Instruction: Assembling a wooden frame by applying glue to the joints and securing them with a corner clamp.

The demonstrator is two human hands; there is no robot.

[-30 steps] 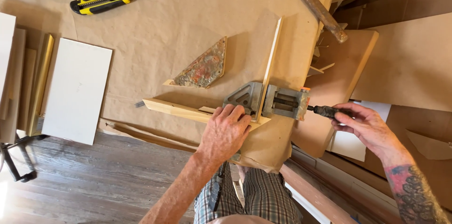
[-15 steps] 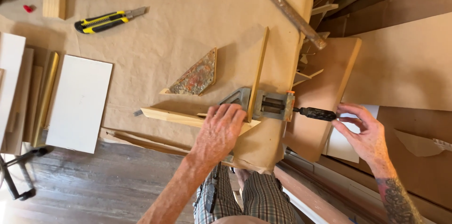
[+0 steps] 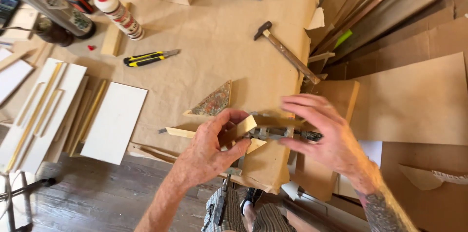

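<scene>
a tabletop covered in brown paper fills the workshop view, with a hammer, a yellow utility knife and a glue bottle lying well apart from the work. at the near edge the left hand is closed around a pale wooden moulding strip seated in a metal corner clamp. the right hand hovers over the clamp's dark screw handle, fingers spread, gripping nothing. this looks like seating the mitred joint; tightening would call for keeping both pieces flush.
</scene>
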